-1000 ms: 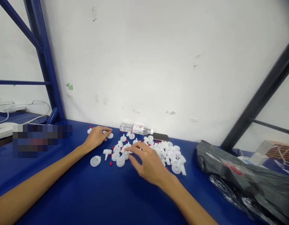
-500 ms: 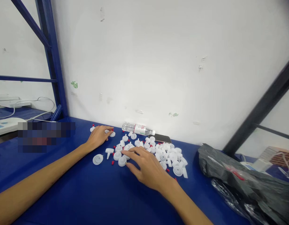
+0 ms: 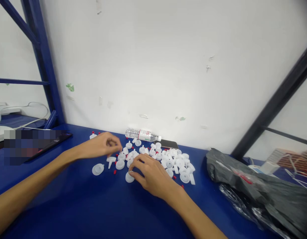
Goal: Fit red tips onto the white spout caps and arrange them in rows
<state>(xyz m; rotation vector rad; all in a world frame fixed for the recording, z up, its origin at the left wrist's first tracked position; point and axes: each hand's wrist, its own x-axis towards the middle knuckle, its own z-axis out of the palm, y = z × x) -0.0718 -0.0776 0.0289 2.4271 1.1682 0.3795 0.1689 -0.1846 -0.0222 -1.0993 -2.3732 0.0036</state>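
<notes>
My right hand (image 3: 151,171) pinches the edge of a round white plastic cap (image 3: 129,177) between thumb and fingers, at the front of a loose pile of white spouted caps (image 3: 179,162). My left hand (image 3: 105,145) hovers left of the pile, fingers curved and apart, slightly blurred, with nothing visible in them. Below it lie a white T-shaped piece (image 3: 111,161) and a small red tip (image 3: 115,172). A flat white cap (image 3: 98,169) rests apart at the left. Behind my left hand stands a white cap with a red tip (image 3: 93,135), partly hidden.
A clear bottle (image 3: 143,134) lies on its side by the wall, with a dark phone (image 3: 169,144) beside it. A grey plastic bag (image 3: 243,186) covers the right side of the blue table (image 3: 98,209). Blue frame posts (image 3: 47,63) rise at the left.
My left hand has left the red-tipped caps at the back and moved right and nearer, towards the pile. My right hand has closed on the front white cap. The view has shifted slightly.
</notes>
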